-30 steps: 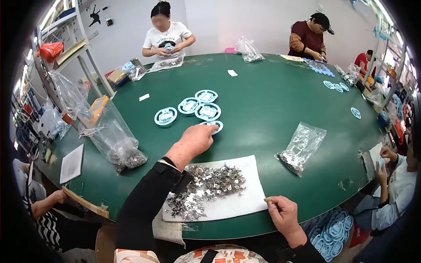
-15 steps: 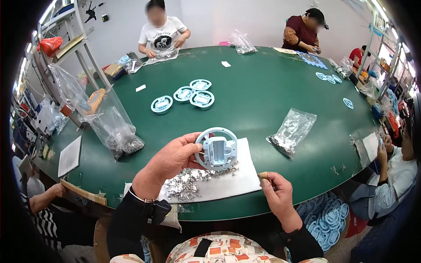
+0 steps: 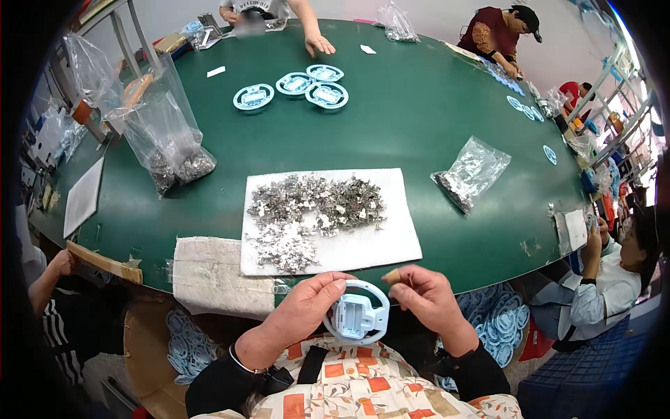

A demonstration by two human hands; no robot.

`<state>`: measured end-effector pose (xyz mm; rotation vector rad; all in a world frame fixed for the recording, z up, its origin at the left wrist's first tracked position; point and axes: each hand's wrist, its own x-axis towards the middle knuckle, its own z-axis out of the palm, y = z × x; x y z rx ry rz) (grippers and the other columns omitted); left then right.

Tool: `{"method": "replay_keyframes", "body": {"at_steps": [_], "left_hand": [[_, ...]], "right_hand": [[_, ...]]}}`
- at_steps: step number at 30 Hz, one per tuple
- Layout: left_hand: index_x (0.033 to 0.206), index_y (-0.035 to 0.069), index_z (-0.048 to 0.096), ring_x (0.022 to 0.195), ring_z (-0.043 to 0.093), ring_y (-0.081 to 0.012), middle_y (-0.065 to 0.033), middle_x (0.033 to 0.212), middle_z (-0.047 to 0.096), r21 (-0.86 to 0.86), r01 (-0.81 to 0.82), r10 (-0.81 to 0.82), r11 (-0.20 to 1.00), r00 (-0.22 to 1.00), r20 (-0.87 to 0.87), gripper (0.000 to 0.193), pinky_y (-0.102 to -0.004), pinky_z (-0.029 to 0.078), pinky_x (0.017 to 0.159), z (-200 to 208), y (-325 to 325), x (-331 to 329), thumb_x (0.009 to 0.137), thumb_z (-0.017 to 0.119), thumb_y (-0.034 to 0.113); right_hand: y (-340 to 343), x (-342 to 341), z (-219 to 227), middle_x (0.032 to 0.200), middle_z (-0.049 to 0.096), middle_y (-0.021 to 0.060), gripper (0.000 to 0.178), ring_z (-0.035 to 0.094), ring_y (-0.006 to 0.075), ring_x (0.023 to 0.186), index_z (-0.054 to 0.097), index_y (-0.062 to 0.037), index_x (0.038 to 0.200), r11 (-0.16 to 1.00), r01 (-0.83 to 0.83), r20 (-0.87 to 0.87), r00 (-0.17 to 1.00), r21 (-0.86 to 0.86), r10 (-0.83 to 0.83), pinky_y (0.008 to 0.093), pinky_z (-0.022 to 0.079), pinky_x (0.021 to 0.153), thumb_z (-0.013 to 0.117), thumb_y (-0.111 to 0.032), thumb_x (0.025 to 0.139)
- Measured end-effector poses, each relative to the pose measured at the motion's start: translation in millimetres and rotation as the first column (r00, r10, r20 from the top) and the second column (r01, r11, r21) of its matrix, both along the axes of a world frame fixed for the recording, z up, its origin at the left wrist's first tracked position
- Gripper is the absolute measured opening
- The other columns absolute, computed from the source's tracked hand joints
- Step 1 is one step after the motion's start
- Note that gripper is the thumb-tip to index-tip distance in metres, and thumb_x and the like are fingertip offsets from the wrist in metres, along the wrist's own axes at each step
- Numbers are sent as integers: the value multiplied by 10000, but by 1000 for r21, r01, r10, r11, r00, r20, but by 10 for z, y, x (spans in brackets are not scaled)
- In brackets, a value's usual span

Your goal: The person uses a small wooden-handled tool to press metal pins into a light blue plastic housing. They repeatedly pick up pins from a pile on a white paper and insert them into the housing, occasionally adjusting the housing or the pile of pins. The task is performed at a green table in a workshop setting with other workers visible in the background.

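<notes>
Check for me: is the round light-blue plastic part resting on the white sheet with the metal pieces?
No, the left hand holds the round light-blue part near the body, off the white sheet.

From my view, my left hand (image 3: 307, 311) covers the left rim of the pale blue ring-shaped plastic part (image 3: 357, 314), and my right hand (image 3: 426, 297) closes round a small tan piece (image 3: 391, 276) so that only its tip shows. The metal bits heaped on the white sheet (image 3: 363, 244) are too small for me to make out single shapes. The person at the far end of the green table (image 3: 391, 126) is cut off by the top edge, leaving one hand (image 3: 319, 45) visible.
</notes>
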<state>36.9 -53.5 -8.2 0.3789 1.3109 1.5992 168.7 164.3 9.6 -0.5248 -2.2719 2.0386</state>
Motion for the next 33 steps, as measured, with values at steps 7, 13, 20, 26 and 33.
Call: {"method": "replay_keyframes", "body": {"at_steps": [7,13,20,26,33], "left_hand": [[1228,-9,659,875,608,-36,0,984,690,-50,95,-96,994,995,-27,297,-218,525,773,1,-61,-146,1098,506,210],[1212,-13,663,858,609,-39,-6,978,690,-43,106,-106,993,994,11,301,-222,526,764,-22,-13,-218,1099,499,214],[1128,16,668,771,530,-26,34,905,618,-5,-24,25,1000,999,27,325,-202,467,690,89,172,-304,1112,479,279],[1091,34,678,812,558,-22,41,912,645,-34,5,-6,999,999,-37,277,-211,475,710,10,253,-305,1092,541,276],[1073,19,681,820,569,-19,25,911,672,-123,4,-49,992,931,-361,209,-215,487,725,204,298,-288,1060,581,202]], "right_hand": [[-26,-834,22,862,666,75,138,670,259,690,716,-80,985,653,142,-287,950,744,121,354,540,620,762,-85,855],[-37,-1075,-45,820,631,50,122,681,273,754,682,-114,914,437,73,-199,948,896,249,395,548,635,752,-105,815],[24,-913,76,778,638,22,208,658,216,682,690,-109,888,515,119,-351,855,849,382,335,531,566,805,-60,722],[47,-745,217,849,683,48,248,666,208,692,726,-75,963,610,47,-368,833,791,413,312,540,585,811,-25,736],[111,-644,316,781,645,-22,102,509,22,667,713,9,950,953,-148,-57,984,265,168,207,424,582,745,-85,925]]}}
